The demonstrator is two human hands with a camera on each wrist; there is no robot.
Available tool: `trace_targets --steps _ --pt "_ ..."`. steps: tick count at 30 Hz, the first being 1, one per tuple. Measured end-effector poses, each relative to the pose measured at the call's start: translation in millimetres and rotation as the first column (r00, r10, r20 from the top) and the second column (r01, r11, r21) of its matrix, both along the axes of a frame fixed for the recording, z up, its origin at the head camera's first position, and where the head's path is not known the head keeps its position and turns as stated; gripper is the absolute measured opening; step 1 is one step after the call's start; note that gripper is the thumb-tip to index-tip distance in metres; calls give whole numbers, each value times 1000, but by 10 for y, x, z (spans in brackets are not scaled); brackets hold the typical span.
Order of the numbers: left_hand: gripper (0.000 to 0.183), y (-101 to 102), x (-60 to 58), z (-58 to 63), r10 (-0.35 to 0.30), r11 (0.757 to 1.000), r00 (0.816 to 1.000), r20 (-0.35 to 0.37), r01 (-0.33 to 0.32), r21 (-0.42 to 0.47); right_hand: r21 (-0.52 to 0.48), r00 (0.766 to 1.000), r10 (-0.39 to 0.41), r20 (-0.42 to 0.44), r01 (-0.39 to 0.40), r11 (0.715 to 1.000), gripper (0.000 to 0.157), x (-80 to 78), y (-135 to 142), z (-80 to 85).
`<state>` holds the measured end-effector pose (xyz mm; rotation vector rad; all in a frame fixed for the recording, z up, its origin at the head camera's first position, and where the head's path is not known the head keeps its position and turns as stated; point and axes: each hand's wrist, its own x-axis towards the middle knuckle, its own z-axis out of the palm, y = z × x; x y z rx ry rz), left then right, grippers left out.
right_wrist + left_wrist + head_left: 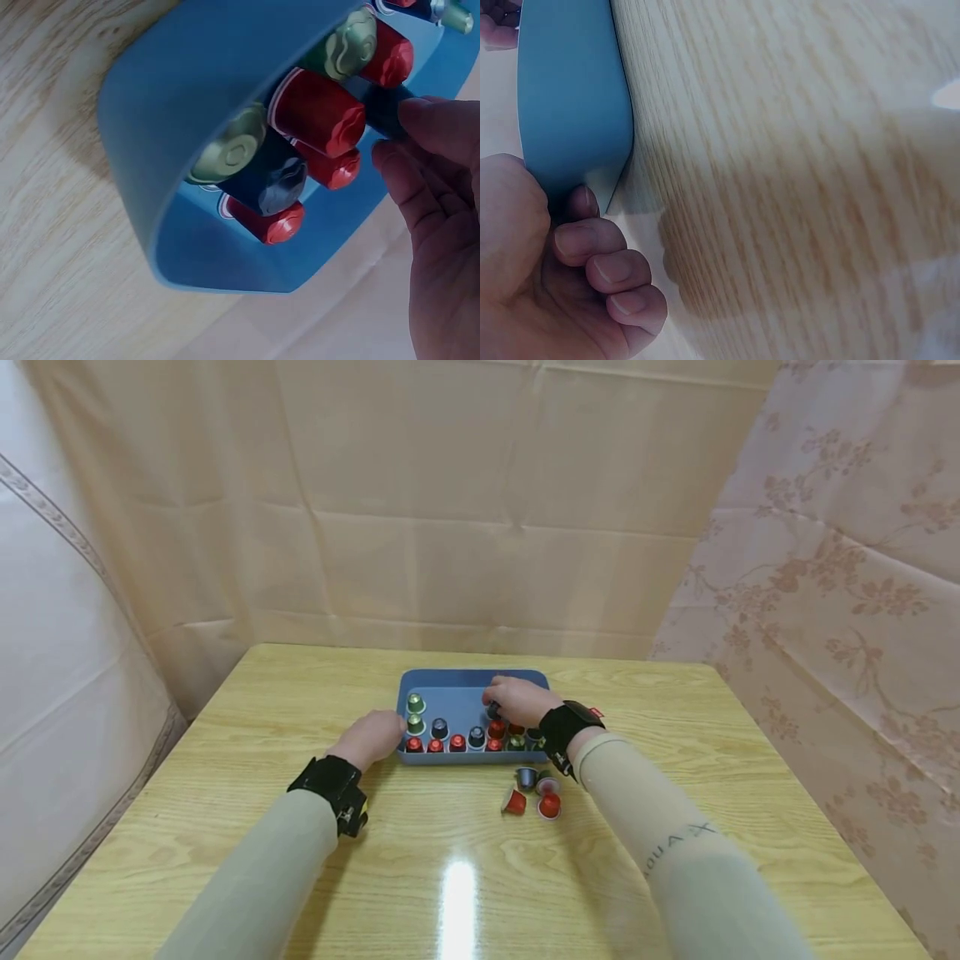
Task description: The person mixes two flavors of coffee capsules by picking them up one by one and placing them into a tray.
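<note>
A blue tray [474, 760] holds several coffee capsules standing in rows. At its left end my left hand [372, 735] grips the side; in the left wrist view the curled fingers [613, 270] are at the corner of the tray wall [574, 90]. Over the right part of the tray, my right hand [522, 700] pinches a dark coffee capsule [385, 109] between thumb and fingers. Close beside that capsule are a red capsule [319, 112] and a green capsule [343, 46]. The right hand and wrist hide part of the tray's right side in the head view.
On the wooden table [420, 877], in front of the tray's right half, lie loose capsules: a dark one [527, 778], a pale-faced one [548, 784] and red ones [550, 806]. Behind the table hangs a beige curtain [480, 527].
</note>
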<state>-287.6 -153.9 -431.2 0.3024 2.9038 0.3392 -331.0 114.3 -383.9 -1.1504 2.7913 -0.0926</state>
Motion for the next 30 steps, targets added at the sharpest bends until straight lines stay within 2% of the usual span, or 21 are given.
trace_targets --steps 12,18,25,30 --pt "31 12 26 19 13 1000 1000 3 -13 13 -12 1000 19 -8 -19 1000 27 1 47 -1" --pt "31 15 22 25 10 1000 1000 5 -10 7 -75 998 57 -15 -58 996 24 101 123 30" --pt "30 33 42 51 8 1000 1000 12 -8 -6 -124 976 210 -54 -215 969 17 327 207 37" --pt "31 29 40 69 36 999 999 31 -37 24 -122 956 294 -3 -292 949 19 502 269 49"
